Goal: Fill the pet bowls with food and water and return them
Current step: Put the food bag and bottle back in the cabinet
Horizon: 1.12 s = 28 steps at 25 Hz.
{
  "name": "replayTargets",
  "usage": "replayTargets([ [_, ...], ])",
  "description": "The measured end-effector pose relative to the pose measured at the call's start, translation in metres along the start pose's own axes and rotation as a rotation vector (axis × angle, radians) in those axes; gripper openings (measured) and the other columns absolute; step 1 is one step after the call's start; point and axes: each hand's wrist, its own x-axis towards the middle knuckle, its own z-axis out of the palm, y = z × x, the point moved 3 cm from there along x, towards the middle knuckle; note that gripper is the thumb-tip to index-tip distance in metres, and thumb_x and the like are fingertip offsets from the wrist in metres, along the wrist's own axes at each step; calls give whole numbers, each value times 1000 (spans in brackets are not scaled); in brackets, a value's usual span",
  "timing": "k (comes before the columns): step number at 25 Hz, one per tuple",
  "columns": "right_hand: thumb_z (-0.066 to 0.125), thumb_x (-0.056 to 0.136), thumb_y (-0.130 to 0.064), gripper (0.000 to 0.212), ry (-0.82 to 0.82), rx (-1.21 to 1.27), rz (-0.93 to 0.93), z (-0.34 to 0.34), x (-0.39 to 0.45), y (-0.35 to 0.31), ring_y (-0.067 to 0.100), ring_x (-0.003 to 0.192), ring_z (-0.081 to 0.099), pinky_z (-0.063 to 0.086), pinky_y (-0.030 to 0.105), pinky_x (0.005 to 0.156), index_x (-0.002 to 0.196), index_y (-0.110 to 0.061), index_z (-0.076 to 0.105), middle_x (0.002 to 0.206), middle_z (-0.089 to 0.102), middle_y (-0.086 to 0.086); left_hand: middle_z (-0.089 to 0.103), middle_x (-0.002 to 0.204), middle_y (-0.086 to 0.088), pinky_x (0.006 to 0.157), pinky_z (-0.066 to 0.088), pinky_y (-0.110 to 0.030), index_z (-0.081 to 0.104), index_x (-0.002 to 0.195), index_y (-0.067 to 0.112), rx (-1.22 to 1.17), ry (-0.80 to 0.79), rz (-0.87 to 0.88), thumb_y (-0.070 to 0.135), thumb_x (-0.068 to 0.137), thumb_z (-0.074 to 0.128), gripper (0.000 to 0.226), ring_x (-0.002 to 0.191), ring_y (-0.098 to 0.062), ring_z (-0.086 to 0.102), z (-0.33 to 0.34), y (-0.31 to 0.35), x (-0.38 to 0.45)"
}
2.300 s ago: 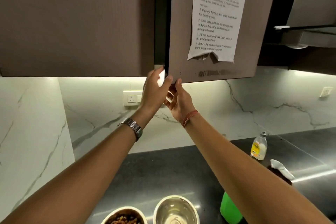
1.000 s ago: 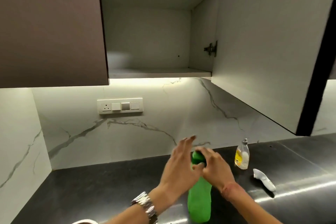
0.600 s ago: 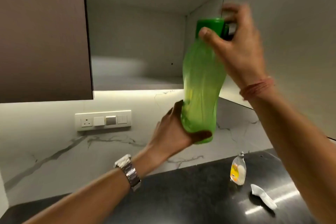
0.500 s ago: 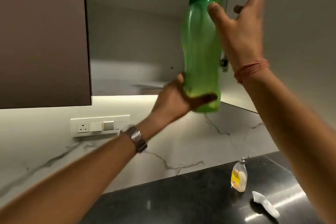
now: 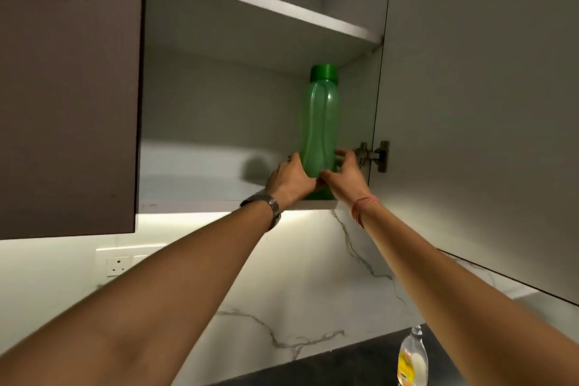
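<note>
A tall green bottle (image 5: 319,122) with a green cap stands upright on the lower shelf (image 5: 194,178) of the upper cabinet, close to its right wall. My left hand (image 5: 289,180) wraps the bottle's base from the left, a watch on its wrist. On the other side my right hand (image 5: 344,174) touches the base, fingers curved around it. Both arms reach up from below. The pet bowls are out of view.
The cabinet door (image 5: 476,116) hangs open to the right, hinge (image 5: 374,155) beside my right hand. A closed brown door (image 5: 69,94) is at left. A small yellow-labelled bottle (image 5: 412,360) stands on the dark counter (image 5: 329,367). A wall socket (image 5: 120,262) sits on the marble backsplash.
I lifted the green bottle from the counter up into the cabinet; it now stands on the lower shelf. My right hand slid from its cap down to its base.
</note>
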Motion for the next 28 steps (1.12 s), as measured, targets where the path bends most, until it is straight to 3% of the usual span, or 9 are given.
replayTargets([
  [4,58,86,-2,45,32,-52,11,5,22,19,24,96,60,54,36,87,127,-13,42,121,59,10,53,135,-17,90,47,-44,1,151,8,174,-8,-70,54,90,48,89,117,-37,55,21,-9,12],
  [6,57,86,-1,33,52,-190,-27,9,32,25,26,96,59,50,31,83,117,-9,52,117,60,12,58,129,-17,83,45,-42,28,145,5,299,28,-79,40,97,41,61,115,-38,56,27,-9,12],
  [9,53,88,1,23,54,-327,-67,19,42,33,34,104,61,48,30,87,106,-5,65,115,65,18,66,113,-15,68,38,-34,63,107,10,410,105,-29,18,95,41,27,102,-36,62,27,-7,7],
  [13,56,89,-15,23,-39,-530,-107,35,44,44,39,100,64,54,39,84,106,-4,68,106,69,21,68,105,-13,64,36,-33,65,98,12,484,151,38,21,95,40,27,94,-34,64,29,-5,2],
  [17,36,99,-26,29,64,-643,-278,41,26,51,38,81,64,43,32,61,102,-10,60,87,68,18,69,94,-13,63,36,-34,64,87,13,491,218,63,36,101,28,45,84,-33,62,27,-6,1],
  [20,32,102,-23,28,97,-619,-412,39,4,57,33,78,63,42,32,68,104,-13,58,83,69,11,68,89,-13,62,34,-34,58,76,15,531,233,102,43,101,22,52,79,-30,58,27,-5,-6],
  [24,43,100,-20,25,-7,-525,-478,26,-24,72,28,119,54,36,36,105,118,-14,59,119,64,8,69,95,-9,70,44,-36,66,101,13,856,242,279,44,103,20,55,90,-29,62,37,-5,-34],
  [26,51,98,-24,44,-147,-460,-412,19,-41,86,19,145,27,22,30,119,141,-19,44,151,41,0,64,121,-11,85,44,-38,55,127,10,868,205,228,47,102,16,59,111,-28,58,41,-12,-40],
  [28,55,97,-25,53,-200,-217,-287,6,-59,97,13,146,24,22,27,117,146,-22,36,157,32,-4,52,140,-10,97,39,-38,35,145,9,825,182,168,52,100,16,65,128,-26,47,43,-17,-44],
])
